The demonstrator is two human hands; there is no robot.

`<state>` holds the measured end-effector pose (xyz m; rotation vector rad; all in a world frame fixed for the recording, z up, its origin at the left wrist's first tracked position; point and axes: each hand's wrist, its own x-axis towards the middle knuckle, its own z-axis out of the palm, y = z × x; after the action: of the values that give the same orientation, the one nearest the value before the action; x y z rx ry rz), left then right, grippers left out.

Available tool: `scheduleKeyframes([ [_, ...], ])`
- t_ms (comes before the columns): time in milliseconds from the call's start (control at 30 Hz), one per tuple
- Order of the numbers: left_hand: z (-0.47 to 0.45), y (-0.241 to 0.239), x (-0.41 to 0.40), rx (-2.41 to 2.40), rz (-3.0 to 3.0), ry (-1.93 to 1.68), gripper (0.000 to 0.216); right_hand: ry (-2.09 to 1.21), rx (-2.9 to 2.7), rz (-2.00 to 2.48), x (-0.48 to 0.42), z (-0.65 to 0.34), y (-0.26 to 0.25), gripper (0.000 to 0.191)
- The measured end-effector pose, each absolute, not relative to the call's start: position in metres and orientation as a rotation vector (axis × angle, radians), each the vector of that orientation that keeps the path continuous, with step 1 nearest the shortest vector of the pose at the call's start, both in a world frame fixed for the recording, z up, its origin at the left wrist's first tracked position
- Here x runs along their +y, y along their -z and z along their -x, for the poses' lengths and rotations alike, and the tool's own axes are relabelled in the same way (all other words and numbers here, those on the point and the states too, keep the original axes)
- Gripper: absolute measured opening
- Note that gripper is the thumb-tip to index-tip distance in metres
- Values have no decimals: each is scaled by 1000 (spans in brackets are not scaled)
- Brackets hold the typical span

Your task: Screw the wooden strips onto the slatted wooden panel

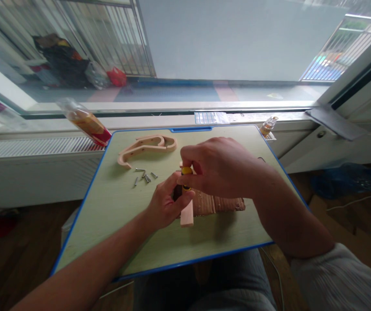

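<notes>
My right hand (pixel 219 166) is closed over the top of a yellow-and-black screwdriver (pixel 185 172), standing upright above a pale wooden bar (pixel 187 215). My left hand (pixel 166 203) is wrapped around the screwdriver's lower shaft, beside the bar. The bar lies across a slatted wooden panel (pixel 219 204) on a small green table with a blue rim (pixel 84 198). Several loose screws (pixel 145 176) lie just left of my hands. Two curved wooden pieces (pixel 146 147) rest further back on the table.
A tilted bottle with an orange and red label (pixel 86 122) lies at the table's far left corner against the window sill. A small bottle (pixel 268 125) stands at the far right corner. A clear plastic bag (pixel 211 116) lies on the sill. Behind is a large window.
</notes>
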<state>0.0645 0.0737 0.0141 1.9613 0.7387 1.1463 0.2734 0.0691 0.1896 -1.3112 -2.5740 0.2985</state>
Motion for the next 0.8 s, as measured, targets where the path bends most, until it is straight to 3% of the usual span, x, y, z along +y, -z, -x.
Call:
scheduleKeyframes([
  [500,-70,-22,66,909,-2134,-1191,20,-141,-2562,1351,66,-263,-185,29],
  [800,-74,-23,60,943,-2169,-1256,24,-217,-2589,1367,68,-257,-181,34],
])
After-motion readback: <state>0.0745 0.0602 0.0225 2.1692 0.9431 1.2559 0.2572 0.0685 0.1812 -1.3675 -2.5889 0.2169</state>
